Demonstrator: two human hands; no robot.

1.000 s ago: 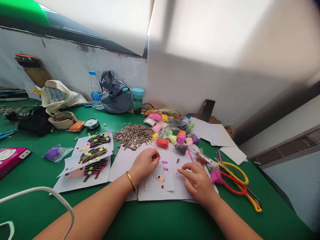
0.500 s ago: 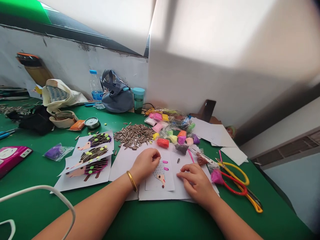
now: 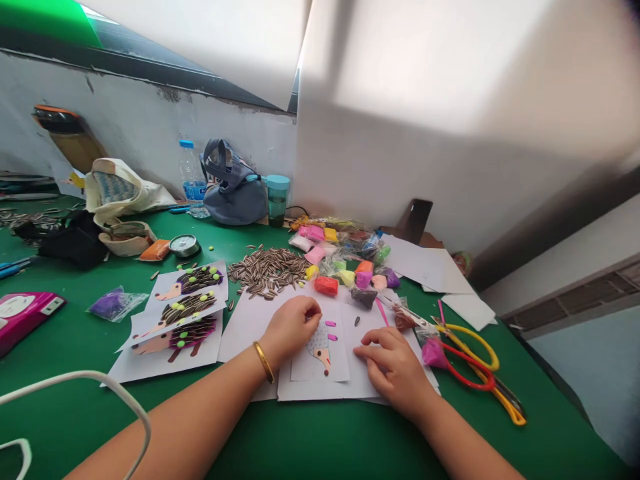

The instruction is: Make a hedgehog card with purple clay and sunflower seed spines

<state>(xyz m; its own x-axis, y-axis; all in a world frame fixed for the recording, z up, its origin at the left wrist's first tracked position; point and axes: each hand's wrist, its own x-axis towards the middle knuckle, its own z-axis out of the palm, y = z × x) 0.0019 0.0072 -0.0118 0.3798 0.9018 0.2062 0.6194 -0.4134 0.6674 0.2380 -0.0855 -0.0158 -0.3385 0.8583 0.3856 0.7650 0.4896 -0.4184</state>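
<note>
On a sheet with a hedgehog drawing [image 3: 321,352], my left hand [image 3: 294,325] rests with its fingers pinched at the drawing's upper left; whatever is between the fingertips is hidden. The drawing has a peach face, brown nose and pink feet. My right hand [image 3: 390,360] lies on the white paper to the right, its fingers bent and a little apart, holding nothing visible. One sunflower seed [image 3: 357,321] lies above it. A pile of sunflower seeds [image 3: 270,270] sits beyond my left hand.
Finished-looking hedgehog pictures [image 3: 193,331] lie at left. Bagged coloured clay [image 3: 326,286] is spread behind the paper. Yellow-and-red-handled scissors [image 3: 470,373] lie at right. Along the wall stand a blue-grey bag [image 3: 235,197], a water bottle [image 3: 193,180] and a teal cup [image 3: 277,200].
</note>
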